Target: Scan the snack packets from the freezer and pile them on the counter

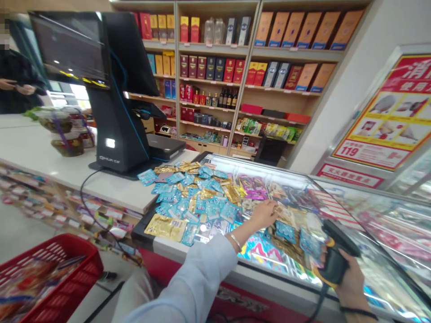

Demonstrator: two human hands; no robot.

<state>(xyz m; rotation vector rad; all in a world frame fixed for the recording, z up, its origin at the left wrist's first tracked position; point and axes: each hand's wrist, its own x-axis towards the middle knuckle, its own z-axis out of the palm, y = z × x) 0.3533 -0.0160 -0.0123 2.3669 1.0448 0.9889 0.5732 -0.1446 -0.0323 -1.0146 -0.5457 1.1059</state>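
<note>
My right hand [350, 273] is wrapped round a black and yellow handheld barcode scanner [336, 255], whose head tilts up and left over the glass counter. My left hand [264, 215] reaches across the glass, its fingers bent and closed at a gold snack packet [285, 214]; the fingertips are partly hidden. Between the two hands lie blue packets [285, 231] and brown-gold packets [286, 249]. Left of my left arm spreads a large loose heap of blue and gold snack packets [198, 193]. A larger gold pouch [165, 227] lies at the heap's near edge.
A black checkout terminal [124, 112] stands on the white counter [20, 139], beside stacked jars [67, 134]. A red shopping basket [81, 260] with packaged goods is at lower left. The scanner's cable [319, 303] hangs down in front. Across the counter, a person [20, 80] stands at far left.
</note>
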